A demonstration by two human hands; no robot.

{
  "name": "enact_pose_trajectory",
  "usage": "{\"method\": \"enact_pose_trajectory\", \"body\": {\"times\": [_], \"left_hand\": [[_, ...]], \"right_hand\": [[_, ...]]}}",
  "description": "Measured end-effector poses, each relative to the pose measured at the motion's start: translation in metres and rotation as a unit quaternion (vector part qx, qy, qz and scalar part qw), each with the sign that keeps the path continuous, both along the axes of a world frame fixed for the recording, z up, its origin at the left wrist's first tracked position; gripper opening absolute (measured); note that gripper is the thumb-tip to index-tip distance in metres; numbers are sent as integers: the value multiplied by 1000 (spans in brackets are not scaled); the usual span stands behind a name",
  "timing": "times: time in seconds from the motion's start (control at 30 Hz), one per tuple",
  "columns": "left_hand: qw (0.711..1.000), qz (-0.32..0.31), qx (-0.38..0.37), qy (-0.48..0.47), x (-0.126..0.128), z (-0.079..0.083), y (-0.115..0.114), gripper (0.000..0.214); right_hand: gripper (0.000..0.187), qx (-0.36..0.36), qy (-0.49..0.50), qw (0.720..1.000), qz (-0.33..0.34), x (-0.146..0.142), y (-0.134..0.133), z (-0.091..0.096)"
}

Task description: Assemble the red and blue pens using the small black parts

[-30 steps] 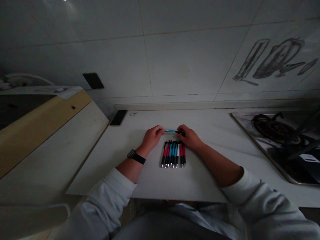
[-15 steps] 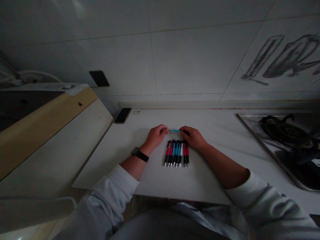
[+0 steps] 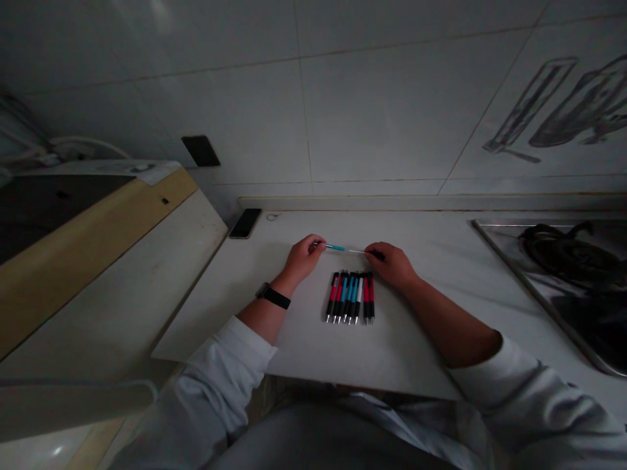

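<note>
My left hand [image 3: 304, 255], with a dark watch on its wrist, is closed around one end of a blue pen barrel [image 3: 336, 247]. Facing it, my right hand [image 3: 392, 262] pinches a black pen part [image 3: 376, 254] that is mostly covered by the fingers. A thin pale refill [image 3: 357, 251] sticks out of it toward the barrel, with a small gap between the two. Just below the hands, several click pens lie side by side on the counter in a row: red pens [image 3: 339, 297], blue pens [image 3: 349, 297] and a white pen [image 3: 360, 292], all with black grips and silver tips toward me.
A phone [image 3: 245, 223] and a small ring-shaped item [image 3: 272, 217] lie at the back left of the white counter [image 3: 304, 339]. A gas stove [image 3: 563, 261] is set in at the right. A large cabinet-like box [image 3: 161, 261] stands left, and a tiled wall [image 3: 372, 124] rises behind.
The pen has come apart: my right hand has drawn away to the right, exposing the thin refill, while my left hand keeps the blue barrel. The view has shifted slightly.
</note>
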State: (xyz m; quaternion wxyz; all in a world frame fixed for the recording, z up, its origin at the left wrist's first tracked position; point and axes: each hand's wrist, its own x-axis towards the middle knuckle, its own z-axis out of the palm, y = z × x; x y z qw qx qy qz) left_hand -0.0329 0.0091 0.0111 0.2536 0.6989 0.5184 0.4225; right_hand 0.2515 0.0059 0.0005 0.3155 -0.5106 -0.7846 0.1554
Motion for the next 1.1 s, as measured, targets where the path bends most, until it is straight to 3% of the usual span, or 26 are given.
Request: {"method": "enact_pose_trajectory", "body": {"times": [0.23,0.5,0.8,1.0,1.1], "left_hand": [[998,-15,-8,66,0,-2,0,17],[987,-45,56,147,0,12,-10,14],[982,-26,75,174,-9,25,-12,11],[988,0,84,130,-33,46,-8,13],[996,36,66,46,-54,53,-1,13]], "right_hand": [[21,1,-81,997,-16,9,4,-3],[19,-4,-98,995,-15,7,2,-2],[18,-4,-92,996,-13,9,6,-7],[19,-10,-90,996,-16,9,6,-6],[19,-8,-90,996,-17,9,6,-6]]}}
